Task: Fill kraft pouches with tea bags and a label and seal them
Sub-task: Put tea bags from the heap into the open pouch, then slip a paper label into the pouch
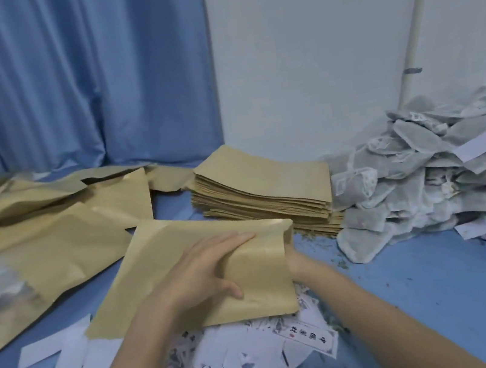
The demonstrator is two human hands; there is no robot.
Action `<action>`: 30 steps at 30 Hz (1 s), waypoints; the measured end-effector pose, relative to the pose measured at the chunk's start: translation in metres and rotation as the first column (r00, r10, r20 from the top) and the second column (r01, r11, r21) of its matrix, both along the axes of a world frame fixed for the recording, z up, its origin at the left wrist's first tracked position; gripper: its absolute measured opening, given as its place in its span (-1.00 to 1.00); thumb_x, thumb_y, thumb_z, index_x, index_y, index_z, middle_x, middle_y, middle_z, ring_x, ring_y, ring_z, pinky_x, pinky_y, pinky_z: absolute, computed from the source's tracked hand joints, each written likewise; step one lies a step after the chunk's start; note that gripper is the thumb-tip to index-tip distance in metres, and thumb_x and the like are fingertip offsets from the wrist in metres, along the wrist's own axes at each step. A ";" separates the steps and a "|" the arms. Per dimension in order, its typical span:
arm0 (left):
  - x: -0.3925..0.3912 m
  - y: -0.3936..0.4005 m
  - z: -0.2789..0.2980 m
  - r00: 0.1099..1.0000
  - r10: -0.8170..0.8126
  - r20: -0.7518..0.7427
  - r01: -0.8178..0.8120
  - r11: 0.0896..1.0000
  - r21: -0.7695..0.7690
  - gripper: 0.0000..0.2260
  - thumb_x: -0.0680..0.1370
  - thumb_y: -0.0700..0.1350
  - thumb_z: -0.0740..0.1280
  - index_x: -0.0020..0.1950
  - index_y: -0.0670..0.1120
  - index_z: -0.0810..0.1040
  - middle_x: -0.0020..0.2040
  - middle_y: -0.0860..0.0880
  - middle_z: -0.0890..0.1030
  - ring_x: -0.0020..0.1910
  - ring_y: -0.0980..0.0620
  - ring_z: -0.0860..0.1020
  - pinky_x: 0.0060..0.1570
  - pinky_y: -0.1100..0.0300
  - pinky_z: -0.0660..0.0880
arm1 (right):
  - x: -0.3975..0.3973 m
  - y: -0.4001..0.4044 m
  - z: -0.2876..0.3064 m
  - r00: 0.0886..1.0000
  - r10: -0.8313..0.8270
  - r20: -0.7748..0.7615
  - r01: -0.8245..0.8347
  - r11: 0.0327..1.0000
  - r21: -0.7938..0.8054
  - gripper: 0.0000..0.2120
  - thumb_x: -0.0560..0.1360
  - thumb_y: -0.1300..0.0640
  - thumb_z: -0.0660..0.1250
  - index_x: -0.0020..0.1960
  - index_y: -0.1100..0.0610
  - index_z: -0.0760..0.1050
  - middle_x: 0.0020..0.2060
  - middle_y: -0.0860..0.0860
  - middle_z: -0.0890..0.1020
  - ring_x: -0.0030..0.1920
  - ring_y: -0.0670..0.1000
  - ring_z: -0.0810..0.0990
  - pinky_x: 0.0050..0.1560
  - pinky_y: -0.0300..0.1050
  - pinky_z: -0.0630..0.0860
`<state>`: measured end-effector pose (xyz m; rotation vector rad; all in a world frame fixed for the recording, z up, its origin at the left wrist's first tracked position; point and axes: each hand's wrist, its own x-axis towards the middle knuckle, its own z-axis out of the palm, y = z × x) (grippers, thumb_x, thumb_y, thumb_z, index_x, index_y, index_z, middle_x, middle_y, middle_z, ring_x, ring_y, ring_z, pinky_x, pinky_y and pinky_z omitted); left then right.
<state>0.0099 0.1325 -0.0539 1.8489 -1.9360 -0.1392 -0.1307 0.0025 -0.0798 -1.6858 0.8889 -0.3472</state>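
A kraft pouch [155, 280] lies on the blue surface in front of me, its open mouth facing right. My left hand [204, 269] rests flat on top of it, fingers stretched out and thumb spread. My right hand [297, 262] reaches into the mouth; only its wrist shows, the fingers are hidden inside the bulging pouch. A pile of grey mesh tea bags [425, 180] lies to the right. Printed labels [307, 337] are scattered just below the pouch. Whether the pouch holds anything besides my hand is hidden.
A neat stack of flat empty pouches [260, 181] stands behind the held one. Several larger filled kraft pouches [38, 248] lie at the left. Blank white slips [62, 355] lie at the lower left. A blue curtain [76, 83] and a white wall [309, 46] close off the back.
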 end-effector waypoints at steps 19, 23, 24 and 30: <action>0.019 -0.003 -0.003 0.991 0.113 -0.073 -0.095 0.971 0.220 -0.42 0.38 0.40 0.17 0.39 0.42 0.15 0.50 0.24 0.12 0.45 0.25 0.00 0.42 0.13 -0.17 | -0.057 -0.029 -0.017 0.943 0.022 -0.333 -0.168 0.893 -0.417 -0.59 0.37 0.01 0.49 0.13 0.10 0.45 -0.25 -0.16 0.44 -0.20 -0.18 0.43 -0.26 -0.42 0.31; 0.015 -0.004 -0.005 0.984 0.111 -0.136 -0.106 0.993 0.047 -0.59 0.42 0.33 0.13 0.27 0.42 0.27 0.39 0.31 0.32 0.41 0.22 0.21 0.46 0.02 0.03 | -0.072 -0.037 -0.011 0.955 -0.074 -0.287 -0.045 0.921 -0.386 -0.71 0.42 -0.01 0.43 -0.22 0.25 0.61 -0.40 -0.08 0.53 -0.33 -0.08 0.41 -0.33 -0.33 0.32; 0.014 -0.003 -0.005 0.983 0.102 -0.155 -0.100 0.995 0.020 -0.60 0.41 0.33 0.16 0.25 0.43 0.29 0.34 0.35 0.35 0.38 0.23 0.25 0.45 0.00 0.08 | -0.078 -0.040 -0.010 0.963 -0.121 -0.242 0.024 0.930 -0.368 -0.73 0.42 0.01 0.44 -0.22 0.24 0.63 -0.36 -0.02 0.58 -0.32 -0.07 0.44 -0.30 -0.28 0.35; 0.016 -0.002 -0.001 0.921 0.021 -0.388 -0.041 0.998 -0.044 -0.58 0.41 0.25 0.31 0.27 0.34 0.47 0.24 0.38 0.49 0.27 0.38 0.38 0.30 0.18 0.34 | -0.098 -0.031 0.021 0.977 -0.134 0.166 0.207 0.783 -0.586 -0.73 0.41 0.21 0.45 -0.25 -0.18 0.59 -0.36 -0.28 0.64 -0.34 -0.34 0.56 -0.31 -0.52 0.41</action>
